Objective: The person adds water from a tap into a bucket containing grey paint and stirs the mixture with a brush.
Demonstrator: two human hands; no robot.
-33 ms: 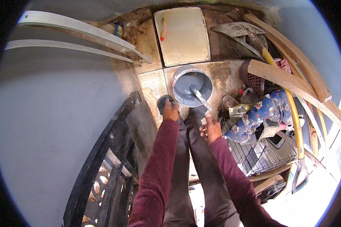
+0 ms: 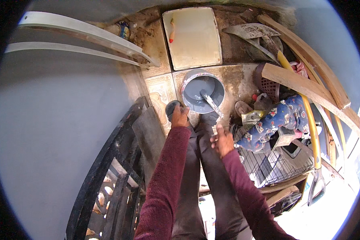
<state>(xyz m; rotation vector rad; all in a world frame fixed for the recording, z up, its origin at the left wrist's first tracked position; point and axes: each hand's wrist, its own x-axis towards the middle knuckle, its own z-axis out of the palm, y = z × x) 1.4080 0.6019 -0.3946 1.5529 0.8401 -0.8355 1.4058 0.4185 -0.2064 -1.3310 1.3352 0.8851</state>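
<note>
A grey paint bucket (image 2: 188, 96) stands on the patterned tile floor in front of my feet, with grey paint inside. A paint-smeared brush (image 2: 213, 105) leans in it, head in the paint and handle over the near right rim. My left hand (image 2: 180, 117) is at the bucket's near left side, in front of my dark shoe (image 2: 172, 108). Its fingers are apart, and whether they touch the rim is unclear. Just below the brush handle is my right hand (image 2: 223, 141), loosely curled with the thumb out. Nothing shows in it, and a small gap separates it from the handle.
A pale square panel (image 2: 194, 38) lies beyond the bucket. To the right are a shovel (image 2: 313, 136), wooden planks (image 2: 304, 82), a purple basket (image 2: 268, 86), blue patterned cloth (image 2: 274, 120) and a wire rack (image 2: 264, 166). A black slatted frame (image 2: 108, 168) stands left, beside the grey wall (image 2: 60, 128).
My right hand has drawn slightly back and down, away from the brush handle's end. The brush and bucket stay in place; my left hand has barely moved.
</note>
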